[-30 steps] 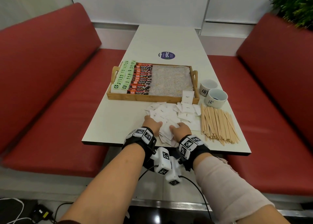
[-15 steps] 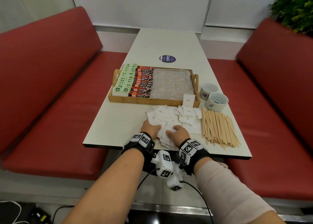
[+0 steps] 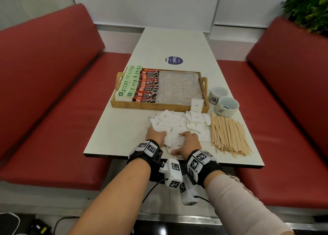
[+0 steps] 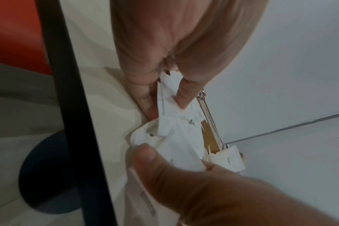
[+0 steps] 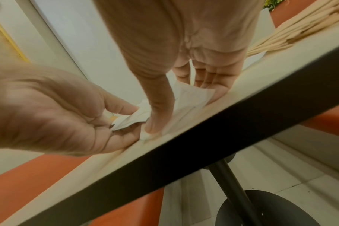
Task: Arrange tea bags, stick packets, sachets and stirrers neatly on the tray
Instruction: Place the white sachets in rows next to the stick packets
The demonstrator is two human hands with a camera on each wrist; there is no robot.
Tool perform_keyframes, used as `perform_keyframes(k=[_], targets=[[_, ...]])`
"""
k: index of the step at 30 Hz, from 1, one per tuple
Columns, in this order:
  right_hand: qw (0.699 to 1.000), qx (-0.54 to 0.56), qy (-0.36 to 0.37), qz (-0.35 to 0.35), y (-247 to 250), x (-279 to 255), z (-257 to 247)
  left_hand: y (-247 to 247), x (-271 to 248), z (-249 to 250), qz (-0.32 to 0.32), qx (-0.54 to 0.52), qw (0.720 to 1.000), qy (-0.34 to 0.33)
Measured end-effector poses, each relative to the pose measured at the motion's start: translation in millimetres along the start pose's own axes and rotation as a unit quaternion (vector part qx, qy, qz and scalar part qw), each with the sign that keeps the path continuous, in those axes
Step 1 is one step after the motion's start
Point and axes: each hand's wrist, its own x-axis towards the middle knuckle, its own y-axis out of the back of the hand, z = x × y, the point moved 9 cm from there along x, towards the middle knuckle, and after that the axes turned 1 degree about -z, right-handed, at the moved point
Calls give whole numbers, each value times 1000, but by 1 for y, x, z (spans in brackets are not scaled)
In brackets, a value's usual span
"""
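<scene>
Two hands work at the near edge of the table (image 3: 122,128), both buried in a loose scatter of white sugar sachets (image 3: 177,124). Seen from the left wrist, the left hand (image 3: 155,135) pinches a few sachets between thumb and curled fingers (image 4: 182,93). The right hand (image 3: 188,142) lies over the near sachets, its thumb (image 5: 159,110) pressing down on them and its fingers bent round a sachet's far edge; whether it actually lifts any cannot be told.

Beyond the pile sits the wooden tray (image 3: 159,105). Green tea bags (image 3: 130,83) stand in rows at its left end, with red-and-black stick packets (image 3: 148,85) stacked just beside them. The rest of the tray floor shows a speckled liner (image 3: 179,87). One sachet (image 3: 196,105) leans against the tray's near right corner.

Wooden stirrers (image 3: 229,133) lie in a rough heap on the table to the right of the sachets, touching none of the hands. Two small white cups (image 3: 223,101) stand beyond the stirrers, just beside the tray's right handle.
</scene>
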Motion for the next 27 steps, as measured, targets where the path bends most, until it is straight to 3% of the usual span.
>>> perform_keyframes(k=[9, 13, 21, 24, 27], targets=[[999, 6, -30, -32, -5, 10, -4, 1, 51, -35, 19, -48, 998, 37], [997, 56, -41, -21, 0, 12, -2, 12, 7, 0, 34, -68, 996, 41], [990, 133, -53, 12, 13, 14, 7, 32, -15, 11, 60, -107, 990, 73], [988, 139, -55, 26, 15, 19, 11, 33, -19, 13, 44, -155, 984, 80], [971, 227, -66, 38, 21, 20, 16, 35, -26, 15, 25, -196, 976, 88]])
